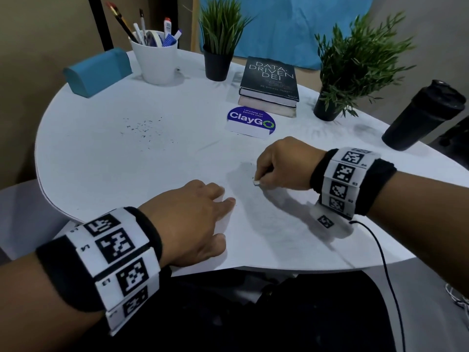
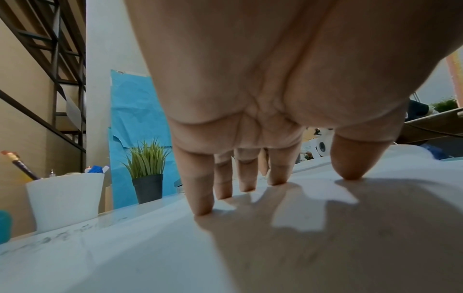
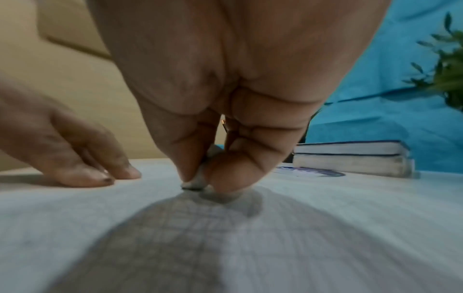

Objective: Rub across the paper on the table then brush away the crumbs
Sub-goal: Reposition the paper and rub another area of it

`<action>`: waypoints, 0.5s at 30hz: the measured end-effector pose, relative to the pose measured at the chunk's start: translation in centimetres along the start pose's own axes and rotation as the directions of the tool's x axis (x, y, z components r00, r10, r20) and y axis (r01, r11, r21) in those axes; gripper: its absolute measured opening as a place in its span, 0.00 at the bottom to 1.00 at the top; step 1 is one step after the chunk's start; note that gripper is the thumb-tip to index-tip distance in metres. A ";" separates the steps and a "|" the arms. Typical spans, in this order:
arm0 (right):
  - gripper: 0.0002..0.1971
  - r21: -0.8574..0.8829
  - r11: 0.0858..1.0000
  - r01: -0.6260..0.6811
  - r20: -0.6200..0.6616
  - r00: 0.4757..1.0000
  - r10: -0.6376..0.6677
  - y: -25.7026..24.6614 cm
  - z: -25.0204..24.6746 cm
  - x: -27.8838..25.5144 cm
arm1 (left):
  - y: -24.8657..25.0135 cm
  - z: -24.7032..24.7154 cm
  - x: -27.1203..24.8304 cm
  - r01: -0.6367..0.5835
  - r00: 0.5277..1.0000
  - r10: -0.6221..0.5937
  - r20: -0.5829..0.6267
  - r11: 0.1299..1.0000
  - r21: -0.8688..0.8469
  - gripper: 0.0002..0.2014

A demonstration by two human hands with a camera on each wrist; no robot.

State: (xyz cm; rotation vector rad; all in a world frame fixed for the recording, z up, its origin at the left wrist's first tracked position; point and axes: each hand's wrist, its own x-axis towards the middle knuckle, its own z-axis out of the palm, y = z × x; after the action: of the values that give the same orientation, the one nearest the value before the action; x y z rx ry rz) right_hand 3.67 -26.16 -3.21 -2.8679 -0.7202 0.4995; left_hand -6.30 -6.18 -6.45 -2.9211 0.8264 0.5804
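Most of the eraser (image 1: 256, 183) is hidden inside the right hand (image 1: 281, 163), whose fingers (image 3: 225, 174) clamp it against the paper (image 1: 279, 240). The left hand (image 1: 187, 219) presses the paper beside the eraser, fingers (image 2: 200, 194) straight and spread. Dark crumbs (image 1: 144, 130) lie on the counter (image 1: 101, 161) beyond the left hand.

Beige walls (image 1: 38, 59) — blue sheet (image 1: 291, 26) hung behind round white table (image 1: 106, 174).

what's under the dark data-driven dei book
The Data-Driven DEI book lies on top of a second, lighter book; only that one's page edges and spine edge show in the head and right wrist views. Its cover and title are hidden, as is the table beneath the stack.
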 end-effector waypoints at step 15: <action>0.06 -0.058 0.986 0.159 -0.030 0.987 -0.161 -2.1 1.1 -1.5 | 1.2 0.7 -1.9 -0.070 0.983 0.057 -0.173 0.995 -0.070 0.42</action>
State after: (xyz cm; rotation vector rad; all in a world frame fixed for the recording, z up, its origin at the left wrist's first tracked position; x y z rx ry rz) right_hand 1.11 -24.98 -3.33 -2.8298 -0.9633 0.4127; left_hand -8.70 -6.19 -6.35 -3.0569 0.9386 0.3767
